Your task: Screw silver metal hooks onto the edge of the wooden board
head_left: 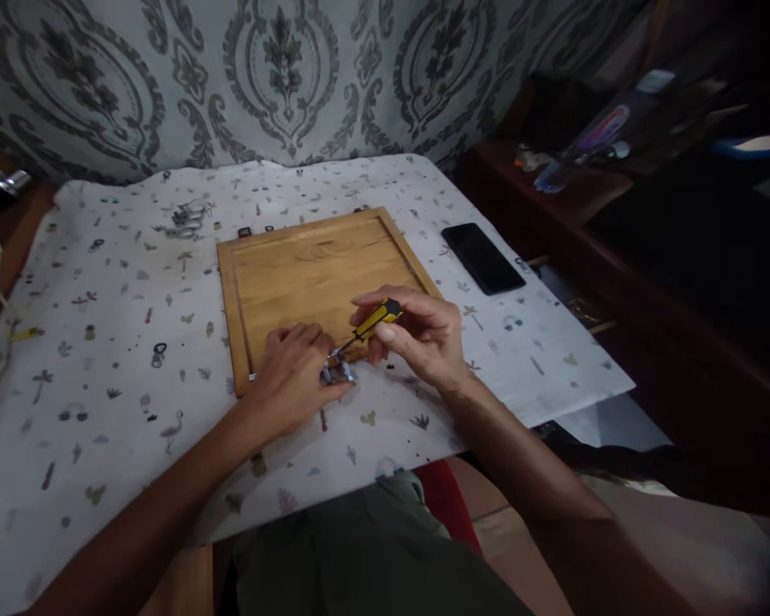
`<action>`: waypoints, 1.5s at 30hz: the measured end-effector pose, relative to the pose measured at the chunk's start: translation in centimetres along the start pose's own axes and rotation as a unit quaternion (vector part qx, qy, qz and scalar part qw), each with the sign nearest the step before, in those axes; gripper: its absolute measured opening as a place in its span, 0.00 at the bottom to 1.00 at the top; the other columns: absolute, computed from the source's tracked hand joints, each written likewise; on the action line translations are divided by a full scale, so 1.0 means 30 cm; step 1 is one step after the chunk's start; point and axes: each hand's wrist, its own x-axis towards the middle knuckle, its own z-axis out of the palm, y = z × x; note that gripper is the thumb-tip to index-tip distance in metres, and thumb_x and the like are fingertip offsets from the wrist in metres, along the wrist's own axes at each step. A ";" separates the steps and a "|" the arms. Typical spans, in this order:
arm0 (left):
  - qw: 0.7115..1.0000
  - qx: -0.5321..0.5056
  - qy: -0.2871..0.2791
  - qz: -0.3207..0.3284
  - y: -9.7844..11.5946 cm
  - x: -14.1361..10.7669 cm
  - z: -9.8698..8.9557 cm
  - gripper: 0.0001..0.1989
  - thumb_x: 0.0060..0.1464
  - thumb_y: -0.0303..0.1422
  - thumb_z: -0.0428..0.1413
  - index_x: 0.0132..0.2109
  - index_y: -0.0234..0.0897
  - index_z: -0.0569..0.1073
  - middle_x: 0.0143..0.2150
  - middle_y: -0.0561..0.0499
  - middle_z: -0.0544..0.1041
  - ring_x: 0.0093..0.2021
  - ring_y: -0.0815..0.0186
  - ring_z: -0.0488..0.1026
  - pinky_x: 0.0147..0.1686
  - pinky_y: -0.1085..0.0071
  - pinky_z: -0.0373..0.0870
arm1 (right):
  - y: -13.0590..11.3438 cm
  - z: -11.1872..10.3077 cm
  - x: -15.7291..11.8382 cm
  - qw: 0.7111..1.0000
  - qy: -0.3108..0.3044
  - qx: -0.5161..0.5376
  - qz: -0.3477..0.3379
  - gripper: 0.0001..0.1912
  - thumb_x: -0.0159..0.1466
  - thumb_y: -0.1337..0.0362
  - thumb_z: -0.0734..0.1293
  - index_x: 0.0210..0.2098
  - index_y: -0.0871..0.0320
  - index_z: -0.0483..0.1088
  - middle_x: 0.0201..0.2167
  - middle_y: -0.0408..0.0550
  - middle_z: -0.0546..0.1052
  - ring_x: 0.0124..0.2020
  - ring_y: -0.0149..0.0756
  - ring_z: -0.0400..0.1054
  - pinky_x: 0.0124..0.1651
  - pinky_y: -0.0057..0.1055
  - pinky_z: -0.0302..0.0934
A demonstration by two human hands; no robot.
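Observation:
A framed wooden panel (pixel 314 278) lies flat on the patterned tablecloth in front of me. My right hand (pixel 427 338) grips a yellow and black screwdriver (pixel 377 319), whose shaft slants down and left. Its tip meets a small shiny metal fitting (pixel 340 372) at the panel's near edge. Fingers closed, my left hand (pixel 295 372) holds that fitting against the edge, thumb along its lower side. Part of the fitting is hidden behind the left fingers, and I cannot make out a screw under the tip.
Several metal pieces (pixel 189 218) lie in a pile at the table's back left. A black phone (pixel 483 258) rests right of the panel. A plastic bottle (pixel 600 133) lies tilted on the dark furniture at right. Patterned fabric (pixel 282 77) hangs behind the table.

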 end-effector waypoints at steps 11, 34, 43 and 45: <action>1.000 0.007 0.010 0.006 -0.005 -0.003 0.012 0.10 0.56 0.38 0.64 0.40 0.39 0.74 0.42 0.46 0.78 0.48 0.50 0.76 0.51 0.51 0.69 | -0.007 0.002 0.001 0.999 0.027 -0.005 -0.019 0.10 0.58 0.60 0.80 0.35 0.58 0.80 0.33 0.43 0.82 0.19 0.22 0.70 0.19 0.19 0.68; 1.000 0.015 -0.014 -0.009 0.003 0.005 -0.004 0.13 0.56 0.40 0.66 0.40 0.37 0.74 0.42 0.46 0.78 0.47 0.51 0.75 0.51 0.54 0.68 | -0.005 0.002 -0.002 0.988 0.132 -0.036 -0.075 0.14 0.60 0.53 0.78 0.34 0.56 0.77 0.32 0.43 0.83 0.14 0.22 0.67 0.14 0.20 0.64; 0.999 0.024 -0.027 -0.006 0.005 0.003 -0.006 0.15 0.57 0.42 0.65 0.42 0.35 0.76 0.43 0.44 0.77 0.49 0.49 0.75 0.52 0.52 0.68 | -0.014 0.016 -0.003 0.994 0.079 -0.033 -0.064 0.11 0.62 0.57 0.77 0.34 0.56 0.76 0.32 0.43 0.83 0.16 0.22 0.70 0.17 0.20 0.63; 0.999 0.024 -0.027 -0.004 0.004 0.003 -0.006 0.15 0.58 0.42 0.65 0.42 0.34 0.76 0.43 0.44 0.77 0.49 0.49 0.75 0.53 0.51 0.68 | -0.012 0.015 -0.004 0.994 0.081 -0.037 -0.058 0.11 0.61 0.57 0.77 0.34 0.56 0.77 0.32 0.43 0.83 0.16 0.22 0.70 0.17 0.20 0.64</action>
